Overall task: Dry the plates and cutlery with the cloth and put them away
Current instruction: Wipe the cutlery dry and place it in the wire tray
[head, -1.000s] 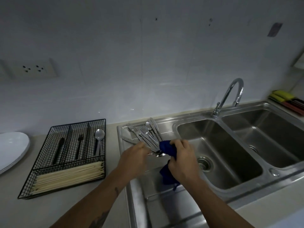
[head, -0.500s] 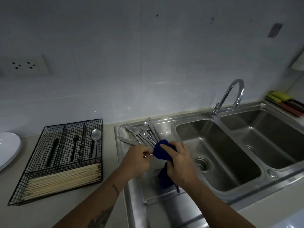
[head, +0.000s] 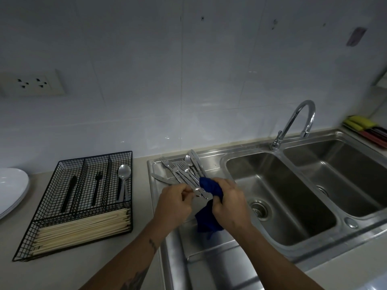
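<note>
Cutlery [head: 184,172] heaped beside wire organizer [head: 83,197]

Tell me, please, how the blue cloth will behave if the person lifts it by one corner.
The blue cloth probably hangs limp: below the right hand it already droops in loose folds. It looks light, since the fingers bunch it easily around the piece of cutlery. It is unlikely to slip or roll.

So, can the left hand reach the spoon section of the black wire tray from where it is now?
Probably yes. The left hand is busy holding a piece of cutlery, but only bare counter lies between it and the wire tray. The spoon section is the nearest one.
</note>
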